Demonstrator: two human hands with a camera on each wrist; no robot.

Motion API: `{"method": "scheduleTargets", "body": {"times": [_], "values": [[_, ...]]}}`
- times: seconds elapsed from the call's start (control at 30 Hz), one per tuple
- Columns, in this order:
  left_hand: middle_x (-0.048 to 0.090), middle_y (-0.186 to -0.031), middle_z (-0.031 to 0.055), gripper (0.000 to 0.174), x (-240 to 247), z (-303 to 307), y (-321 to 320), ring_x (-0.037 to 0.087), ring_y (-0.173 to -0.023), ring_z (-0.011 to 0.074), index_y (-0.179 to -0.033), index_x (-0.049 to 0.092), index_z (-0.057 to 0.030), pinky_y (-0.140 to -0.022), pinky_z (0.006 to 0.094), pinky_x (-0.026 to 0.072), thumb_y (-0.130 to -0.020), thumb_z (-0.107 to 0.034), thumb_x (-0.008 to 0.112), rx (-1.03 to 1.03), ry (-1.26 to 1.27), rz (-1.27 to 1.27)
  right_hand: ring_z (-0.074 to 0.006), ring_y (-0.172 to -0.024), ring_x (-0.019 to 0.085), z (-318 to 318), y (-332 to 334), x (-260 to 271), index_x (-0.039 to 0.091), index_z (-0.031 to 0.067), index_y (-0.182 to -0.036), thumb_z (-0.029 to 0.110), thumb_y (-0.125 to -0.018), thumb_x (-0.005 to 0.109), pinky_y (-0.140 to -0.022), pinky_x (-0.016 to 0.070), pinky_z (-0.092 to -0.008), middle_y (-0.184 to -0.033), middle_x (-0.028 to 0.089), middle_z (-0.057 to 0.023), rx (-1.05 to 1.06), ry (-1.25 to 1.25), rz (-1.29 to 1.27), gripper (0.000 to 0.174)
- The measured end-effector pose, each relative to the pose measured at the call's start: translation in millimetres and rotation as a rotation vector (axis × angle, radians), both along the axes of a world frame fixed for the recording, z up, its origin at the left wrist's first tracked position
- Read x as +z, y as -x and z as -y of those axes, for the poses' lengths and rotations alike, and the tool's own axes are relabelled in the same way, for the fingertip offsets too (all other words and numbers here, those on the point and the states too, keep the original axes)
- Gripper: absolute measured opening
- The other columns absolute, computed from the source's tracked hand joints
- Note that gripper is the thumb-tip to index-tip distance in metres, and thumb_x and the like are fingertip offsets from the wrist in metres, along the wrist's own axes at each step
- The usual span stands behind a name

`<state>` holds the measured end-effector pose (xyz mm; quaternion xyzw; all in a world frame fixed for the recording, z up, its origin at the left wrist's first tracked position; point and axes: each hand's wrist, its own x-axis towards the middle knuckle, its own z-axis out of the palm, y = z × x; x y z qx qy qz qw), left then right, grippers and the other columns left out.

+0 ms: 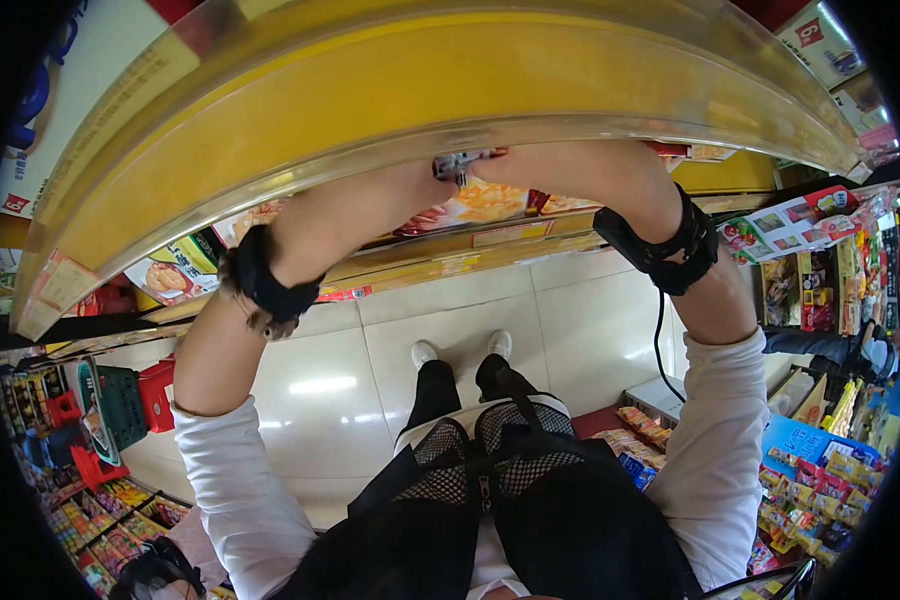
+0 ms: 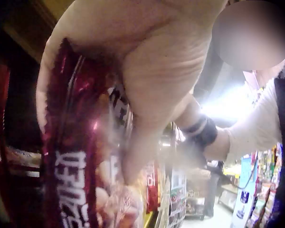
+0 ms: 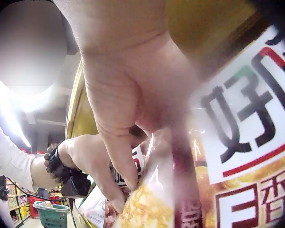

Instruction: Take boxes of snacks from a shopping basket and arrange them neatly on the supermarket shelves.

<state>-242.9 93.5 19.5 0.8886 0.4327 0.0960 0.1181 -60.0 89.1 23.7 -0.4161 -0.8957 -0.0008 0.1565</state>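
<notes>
In the left wrist view my left hand [image 2: 164, 66] grips a dark red snack bag [image 2: 73, 142] with white lettering. Nut-like pieces show through its clear part, and my thumb lies across the front. The right wrist view has my right hand [image 3: 126, 90] holding a glossy snack bag [image 3: 149, 206] with yellow bits in its window, thumb on its face; the other fingers are hidden. My left hand is close beside it there. From the head, both forearms reach over the shelf and the hands nearly meet at a small shiny packet [image 1: 457, 165].
A curved clear-edged yellow shelf [image 1: 420, 100] hangs over the hands. Large printed packs, including a white-labelled bag [image 3: 256, 114], stand close to the right hand. Shopping baskets [image 1: 110, 410] are at the left on the tiled floor [image 1: 320, 390]; snack racks [image 1: 820, 490] stand behind at the right.
</notes>
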Motion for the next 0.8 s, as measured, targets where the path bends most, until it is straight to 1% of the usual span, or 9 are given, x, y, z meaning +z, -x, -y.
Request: {"method": "scheduleTargets", "body": {"times": [0.03,0.1,0.2,0.23,0.3,0.4,0.47,0.57,0.8], "values": [[0.057,-0.090,0.0164,0.045,2.2,5.4,-0.8,0.055,-0.083,0.0316,-0.100,0.053,-0.0017,-0.073,0.0359,0.0438,-0.063,-0.021,0.069,0.024,0.027,0.000,-0.0235,-0.062,0.056,2.2,0.8,0.3,0.059,0.0032,-0.083,0.028,-0.073,0.055,-0.060,0.0457,-0.0330,-0.068,0.059,-0.0101,0.001,0.001,0.000,0.027],[0.057,-0.089,0.0170,0.044,1.6,13.3,2.5,0.056,-0.082,0.0325,-0.099,0.053,-0.0012,-0.072,0.0357,0.0448,-0.063,-0.019,0.069,-0.004,-0.001,0.065,-0.0304,-0.076,0.057,9.1,3.2,2.7,0.056,-0.0012,-0.086,0.011,-0.065,0.060,-0.068,0.0454,-0.0382,-0.079,0.058,-0.0166,0.058,-0.067,-0.096,0.024],[0.057,-0.091,0.0177,0.045,2.7,14.4,2.9,0.055,-0.084,0.0332,-0.101,0.052,-0.0013,-0.074,0.0357,0.0444,-0.063,-0.018,0.069,0.015,-0.039,0.067,-0.0279,-0.066,0.056,9.8,3.2,5.9,0.058,0.0023,-0.090,0.027,-0.071,0.057,-0.063,0.0451,-0.0352,-0.073,0.059,-0.0138,-0.006,0.068,-0.011,0.031],[0.057,-0.092,0.0181,0.048,-0.2,12.8,4.2,0.054,-0.086,0.0333,-0.103,0.052,-0.0013,-0.075,0.0358,0.0440,-0.062,-0.017,0.069,-0.030,-0.024,0.062,-0.0279,-0.066,0.056,12.4,3.7,9.0,0.058,0.0023,-0.090,0.027,-0.071,0.057,-0.063,0.0451,-0.0352,-0.073,0.059,-0.0138,-0.005,0.069,-0.011,0.031],[0.057,-0.093,0.0184,0.050,-1.8,11.8,7.6,0.054,-0.088,0.0335,-0.105,0.051,-0.0013,-0.076,0.0358,0.0436,-0.061,-0.016,0.069,-0.075,-0.009,0.056,-0.0316,-0.086,0.055,19.5,4.6,15.0,0.053,-0.0019,-0.093,0.010,-0.064,0.061,-0.074,0.0439,-0.0376,-0.089,0.057,-0.0173,0.060,0.035,-0.084,0.032],[0.057,-0.095,0.0188,0.054,2.5,11.2,10.7,0.053,-0.090,0.0336,-0.108,0.050,-0.0015,-0.077,0.0364,0.0427,-0.059,-0.014,0.070,-0.137,-0.048,0.098,-0.0318,-0.087,0.055,20.3,2.7,10.4,0.053,-0.0022,-0.093,0.010,-0.065,0.061,-0.075,0.0438,-0.0380,-0.090,0.056,-0.0175,0.064,0.015,-0.115,0.032],[0.056,-0.096,0.0191,0.056,11.4,10.8,10.4,0.053,-0.090,0.0337,-0.111,0.049,-0.0018,-0.077,0.0367,0.0425,-0.060,-0.014,0.070,-0.097,0.218,0.136,-0.0318,-0.088,0.054,25.2,3.8,16.5,0.052,-0.0021,-0.094,0.010,-0.064,0.061,-0.076,0.0436,-0.0382,-0.091,0.056,-0.0176,0.031,0.081,-0.055,0.033],[0.056,-0.097,0.0191,0.056,4.2,13.0,10.6,0.053,-0.090,0.0339,-0.111,0.049,-0.0018,-0.078,0.0364,0.0425,-0.061,-0.016,0.070,-0.095,0.103,0.007,-0.0319,-0.090,0.054,26.7,3.2,18.5,0.052,-0.0021,-0.096,0.009,-0.064,0.060,-0.077,0.0432,-0.0386,-0.093,0.056,-0.0179,0.013,0.114,0.007,0.034],[0.055,-0.099,0.0198,0.057,4.0,8.9,11.0,0.053,-0.092,0.0338,-0.113,0.048,-0.0014,-0.080,0.0358,0.0419,-0.063,-0.016,0.070,-0.092,0.130,0.049,-0.0320,-0.091,0.053,26.9,-1.1,11.3,0.051,-0.0015,-0.099,0.006,-0.064,0.057,-0.077,0.0429,-0.0386,-0.095,0.055,-0.0185,0.050,0.036,-0.069,0.036]]}}
